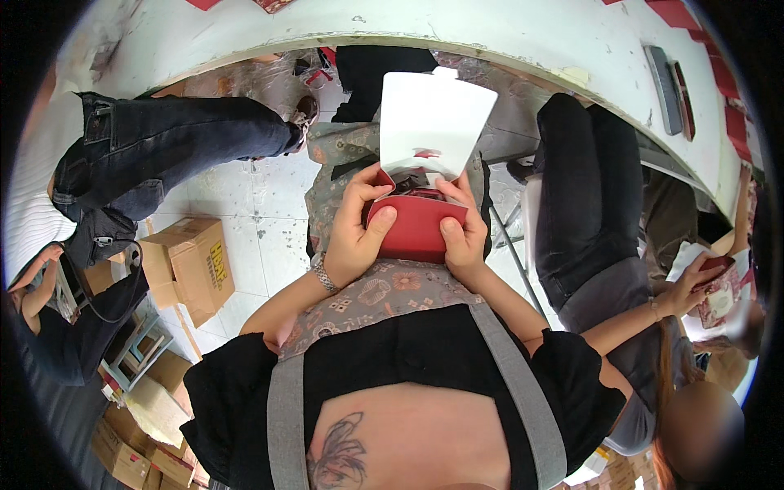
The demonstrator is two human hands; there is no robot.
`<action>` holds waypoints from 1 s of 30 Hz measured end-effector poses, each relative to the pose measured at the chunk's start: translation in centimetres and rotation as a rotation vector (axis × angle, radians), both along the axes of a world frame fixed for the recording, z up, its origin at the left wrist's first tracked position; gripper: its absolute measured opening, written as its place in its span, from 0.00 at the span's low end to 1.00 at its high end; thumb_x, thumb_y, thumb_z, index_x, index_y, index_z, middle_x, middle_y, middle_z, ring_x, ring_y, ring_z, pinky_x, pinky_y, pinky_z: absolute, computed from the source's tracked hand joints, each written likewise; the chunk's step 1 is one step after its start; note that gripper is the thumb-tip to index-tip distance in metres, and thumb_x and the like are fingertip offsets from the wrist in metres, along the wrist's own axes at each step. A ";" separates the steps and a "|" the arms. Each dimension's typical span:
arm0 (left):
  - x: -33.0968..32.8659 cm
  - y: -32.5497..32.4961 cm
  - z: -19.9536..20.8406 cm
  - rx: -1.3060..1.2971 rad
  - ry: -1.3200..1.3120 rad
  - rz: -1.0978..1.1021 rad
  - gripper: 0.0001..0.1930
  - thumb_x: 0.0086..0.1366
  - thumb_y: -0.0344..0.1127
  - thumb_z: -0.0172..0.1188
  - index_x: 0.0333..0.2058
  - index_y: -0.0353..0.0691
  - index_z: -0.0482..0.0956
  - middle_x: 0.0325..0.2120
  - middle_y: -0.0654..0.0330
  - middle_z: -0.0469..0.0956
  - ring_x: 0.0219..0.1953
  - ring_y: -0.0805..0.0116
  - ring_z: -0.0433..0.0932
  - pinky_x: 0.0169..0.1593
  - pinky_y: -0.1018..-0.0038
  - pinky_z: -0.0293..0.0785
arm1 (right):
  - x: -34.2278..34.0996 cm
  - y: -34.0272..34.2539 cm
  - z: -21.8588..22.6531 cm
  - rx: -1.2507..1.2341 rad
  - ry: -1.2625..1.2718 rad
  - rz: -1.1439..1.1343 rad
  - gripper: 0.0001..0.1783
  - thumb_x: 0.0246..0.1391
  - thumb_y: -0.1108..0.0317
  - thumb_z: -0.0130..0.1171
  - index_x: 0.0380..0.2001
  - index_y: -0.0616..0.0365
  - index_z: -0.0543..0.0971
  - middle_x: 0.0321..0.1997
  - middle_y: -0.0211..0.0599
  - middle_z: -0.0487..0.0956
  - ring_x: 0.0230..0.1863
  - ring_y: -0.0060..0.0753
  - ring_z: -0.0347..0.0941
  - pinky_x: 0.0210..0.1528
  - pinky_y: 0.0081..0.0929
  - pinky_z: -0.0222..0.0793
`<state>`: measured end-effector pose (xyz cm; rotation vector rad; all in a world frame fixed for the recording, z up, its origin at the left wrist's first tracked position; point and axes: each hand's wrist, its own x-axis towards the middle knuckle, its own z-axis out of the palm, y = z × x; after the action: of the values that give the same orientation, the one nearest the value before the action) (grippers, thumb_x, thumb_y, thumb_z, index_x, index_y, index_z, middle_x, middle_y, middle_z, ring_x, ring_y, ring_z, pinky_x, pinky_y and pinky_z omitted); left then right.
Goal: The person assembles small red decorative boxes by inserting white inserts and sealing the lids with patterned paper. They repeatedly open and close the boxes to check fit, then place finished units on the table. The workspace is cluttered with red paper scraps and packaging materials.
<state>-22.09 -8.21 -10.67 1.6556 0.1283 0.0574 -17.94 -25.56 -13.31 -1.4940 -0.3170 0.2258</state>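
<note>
Nearest the camera, a black top (367, 359) sits under plain grey straps (286, 416) that run to a flower-printed apron (400, 286). Just beyond, above the lap, a red box (416, 234) is held between the left hand (357, 224) and the right hand (464, 237). Both thumbs press flat on its near wall while the other fingers (371, 193) curl around the sides and upper edges, so each hand pinches the card rather than lying spread.

To do this well, I would keep the thumb pressure light and even, since thin card walls would likely buckle, and leave the white lid (433, 118) free to stand without creasing at its fold. Holding both sides level should keep the contents (419, 186) from sliding.

That lid is a smooth, matt panel, widening toward its far end, with a small tab on top; the red wall looks smooth with crisp edges. Dark, glossy pieces show inside, though shadow and fingers hide too much to say what they are. Farther off, the white table (367, 23) has a worn, chipped edge.
</note>
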 end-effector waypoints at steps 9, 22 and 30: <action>1.0 0.0 -1.2 -0.314 0.189 0.147 0.10 0.63 0.35 0.54 0.36 0.33 0.71 0.44 0.53 0.72 0.42 0.72 0.70 0.48 0.75 0.65 | 0.3 0.7 0.3 0.244 0.187 -0.087 0.33 0.52 0.62 0.58 0.57 0.65 0.59 0.64 0.52 0.56 0.61 0.39 0.59 0.62 0.34 0.53; -0.1 0.3 -0.3 0.037 0.158 0.073 0.26 0.69 0.36 0.43 0.61 0.31 0.53 0.63 0.41 0.50 0.63 0.58 0.55 0.63 0.70 0.52 | -0.3 -0.2 0.0 0.080 0.068 0.065 0.17 0.55 0.68 0.52 0.45 0.66 0.69 0.65 0.67 0.53 0.66 0.45 0.54 0.64 0.37 0.48; -0.6 -0.8 -0.8 -0.201 0.102 0.212 0.16 0.69 0.35 0.44 0.50 0.33 0.59 0.59 0.46 0.58 0.51 0.70 0.67 0.55 0.75 0.62 | -1.0 0.7 0.3 0.208 0.334 -0.064 0.19 0.55 0.66 0.51 0.46 0.68 0.70 0.66 0.64 0.52 0.66 0.45 0.53 0.64 0.36 0.49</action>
<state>-22.71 -9.05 -11.47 1.4396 0.3753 0.1173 -18.99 -24.89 -13.02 -1.2342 -0.0226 0.3744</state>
